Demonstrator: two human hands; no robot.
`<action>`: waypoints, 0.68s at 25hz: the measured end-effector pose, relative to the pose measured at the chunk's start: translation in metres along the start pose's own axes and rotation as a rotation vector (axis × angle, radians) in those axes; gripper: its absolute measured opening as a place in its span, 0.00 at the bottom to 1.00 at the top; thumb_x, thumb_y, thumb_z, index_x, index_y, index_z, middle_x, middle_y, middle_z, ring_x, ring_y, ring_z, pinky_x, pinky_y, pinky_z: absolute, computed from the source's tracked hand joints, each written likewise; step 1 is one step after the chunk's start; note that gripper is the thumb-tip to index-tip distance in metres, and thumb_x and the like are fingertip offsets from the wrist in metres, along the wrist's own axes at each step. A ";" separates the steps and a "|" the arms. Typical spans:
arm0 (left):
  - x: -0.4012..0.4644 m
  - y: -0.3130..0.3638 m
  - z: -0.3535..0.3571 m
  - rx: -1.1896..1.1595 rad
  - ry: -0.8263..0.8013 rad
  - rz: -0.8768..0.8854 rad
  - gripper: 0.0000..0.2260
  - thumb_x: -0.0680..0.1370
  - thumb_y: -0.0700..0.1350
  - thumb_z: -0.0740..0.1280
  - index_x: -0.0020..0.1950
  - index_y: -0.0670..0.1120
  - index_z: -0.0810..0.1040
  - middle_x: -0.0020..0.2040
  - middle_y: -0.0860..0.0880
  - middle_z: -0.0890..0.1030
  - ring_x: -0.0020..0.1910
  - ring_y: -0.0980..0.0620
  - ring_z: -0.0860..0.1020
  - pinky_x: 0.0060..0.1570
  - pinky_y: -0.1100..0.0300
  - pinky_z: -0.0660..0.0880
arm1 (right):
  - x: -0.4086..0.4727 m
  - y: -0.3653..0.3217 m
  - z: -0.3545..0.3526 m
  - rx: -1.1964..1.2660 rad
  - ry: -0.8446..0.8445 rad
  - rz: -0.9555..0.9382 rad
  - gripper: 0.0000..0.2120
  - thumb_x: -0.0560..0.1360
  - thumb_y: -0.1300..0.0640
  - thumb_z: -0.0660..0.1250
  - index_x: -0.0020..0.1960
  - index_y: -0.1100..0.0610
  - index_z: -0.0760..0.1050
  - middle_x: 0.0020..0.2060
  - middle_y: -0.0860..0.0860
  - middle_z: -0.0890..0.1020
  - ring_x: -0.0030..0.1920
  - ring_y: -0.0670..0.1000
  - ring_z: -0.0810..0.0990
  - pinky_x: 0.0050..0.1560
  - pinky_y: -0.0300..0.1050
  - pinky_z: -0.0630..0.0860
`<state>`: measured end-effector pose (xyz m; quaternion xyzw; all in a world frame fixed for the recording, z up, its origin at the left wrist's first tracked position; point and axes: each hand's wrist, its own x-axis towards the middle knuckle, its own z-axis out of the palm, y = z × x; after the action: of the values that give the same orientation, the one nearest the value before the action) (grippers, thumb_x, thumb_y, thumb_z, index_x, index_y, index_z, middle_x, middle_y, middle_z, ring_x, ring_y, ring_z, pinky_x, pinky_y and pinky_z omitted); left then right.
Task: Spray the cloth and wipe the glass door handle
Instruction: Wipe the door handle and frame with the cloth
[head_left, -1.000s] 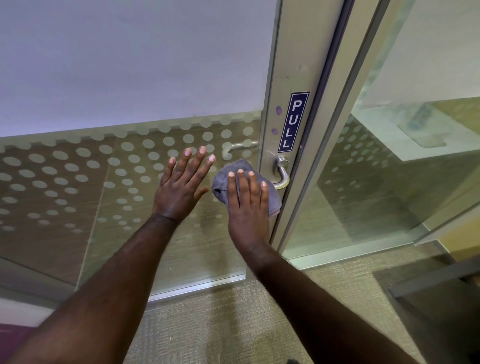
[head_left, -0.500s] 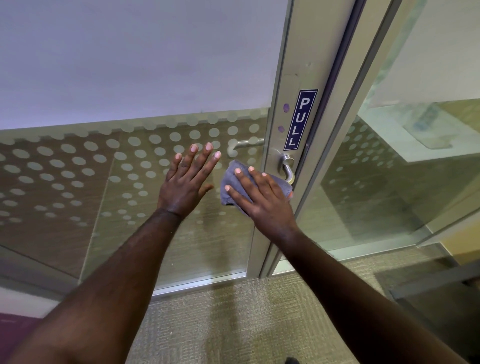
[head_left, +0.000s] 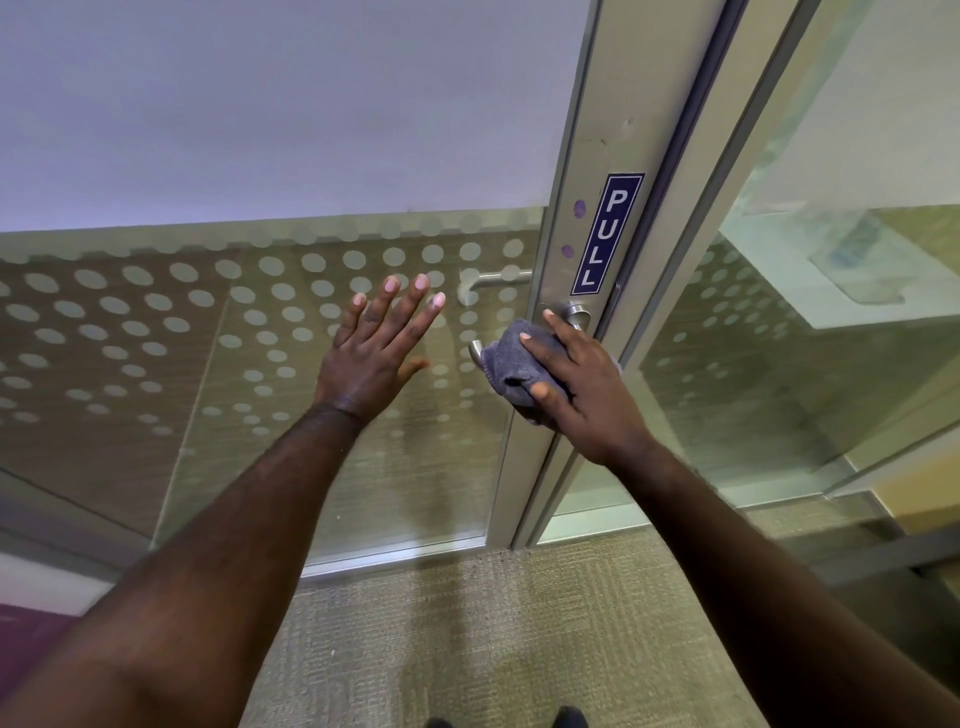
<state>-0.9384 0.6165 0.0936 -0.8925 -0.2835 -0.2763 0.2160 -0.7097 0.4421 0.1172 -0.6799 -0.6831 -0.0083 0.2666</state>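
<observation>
Right hand (head_left: 582, 387) grasps a grey microfibre cloth (head_left: 506, 366), bunched under the fingers (head_left: 535, 345) and thumb and wrapped over the lever door handle (head_left: 574, 314). Half a second back the cloth lay flatter against the door stile, below and left of the lever; it is now gathered around the lever itself, with the hand turned so the index finger reaches up toward the handle's round base. Only the base and the lever's free tip (head_left: 475, 351), poking out left of the cloth, show bare metal

Left hand (head_left: 379, 358) released, fingers spread, palm flat on the glass door (head_left: 291, 332) among the frosted dots; it has kept that spot across the last second, apparently bracing the door

Judgement: wiping has passed from the frame beside the handle onto the handle proper, so the main step is in hand; the tip and base likely remain to be covered. Whether the cloth is damp cannot be told

Further out: blue PULL sign (head_left: 605, 234) on the aluminium stile (head_left: 563, 171) just above the lever; a second handle (head_left: 493, 283) visible through the glass on the far side; carpet (head_left: 467, 634) below

Containers: none in view; no spray bottle is visible
</observation>
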 end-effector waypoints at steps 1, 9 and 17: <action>0.000 0.000 0.000 0.002 0.004 -0.001 0.46 0.74 0.52 0.70 0.79 0.55 0.40 0.79 0.56 0.35 0.78 0.53 0.37 0.75 0.53 0.39 | 0.002 0.000 0.001 0.033 0.036 0.040 0.29 0.78 0.37 0.54 0.74 0.50 0.64 0.74 0.52 0.64 0.74 0.53 0.61 0.73 0.57 0.58; 0.000 0.002 0.000 0.013 0.002 -0.005 0.45 0.74 0.52 0.69 0.79 0.54 0.39 0.78 0.56 0.34 0.78 0.53 0.37 0.75 0.53 0.38 | 0.008 -0.032 0.034 -0.225 0.116 0.257 0.31 0.73 0.48 0.70 0.71 0.58 0.66 0.72 0.57 0.67 0.72 0.57 0.63 0.73 0.53 0.53; -0.002 0.001 0.001 -0.016 -0.016 0.002 0.35 0.78 0.52 0.58 0.79 0.54 0.39 0.78 0.56 0.34 0.78 0.53 0.36 0.75 0.53 0.37 | 0.017 -0.091 0.067 -0.401 0.141 0.163 0.29 0.74 0.62 0.55 0.75 0.60 0.57 0.75 0.63 0.59 0.76 0.62 0.55 0.74 0.55 0.45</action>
<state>-0.9382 0.6156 0.0913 -0.8968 -0.2821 -0.2710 0.2068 -0.8168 0.4766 0.0977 -0.7700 -0.5902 -0.1699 0.1730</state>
